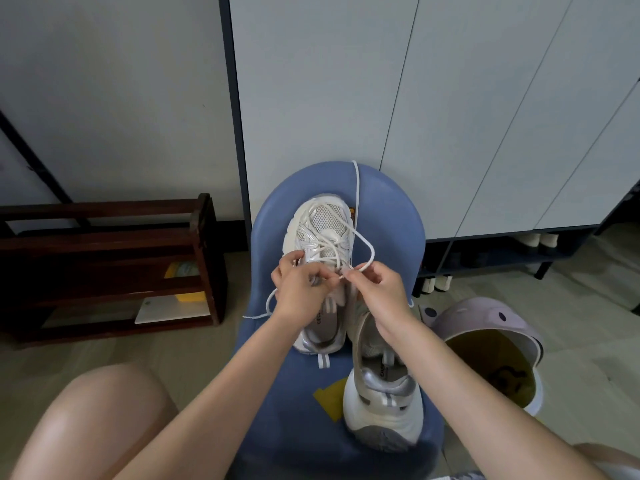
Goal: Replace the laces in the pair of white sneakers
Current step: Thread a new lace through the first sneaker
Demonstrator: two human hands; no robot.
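Note:
Two white sneakers stand on a blue stool (394, 216). The far sneaker (320, 226) points away from me, with a white lace (367, 242) partly threaded through its eyelets; one long end runs up over the stool's far edge, another trails off to the left. My left hand (299, 287) rests on the sneaker's left side and pinches the lace near the eyelets. My right hand (379, 287) pinches the lace tip just beside it, with a loop rising from it. The near sneaker (382, 393) lies close to me with no lace visible.
A dark wooden shoe rack (114, 265) stands at the left. White cabinet doors (450, 116) rise behind the stool, with shoes beneath them. A purple bin (491, 327) with an open lid sits at the right. My bare knee (97, 424) is at lower left.

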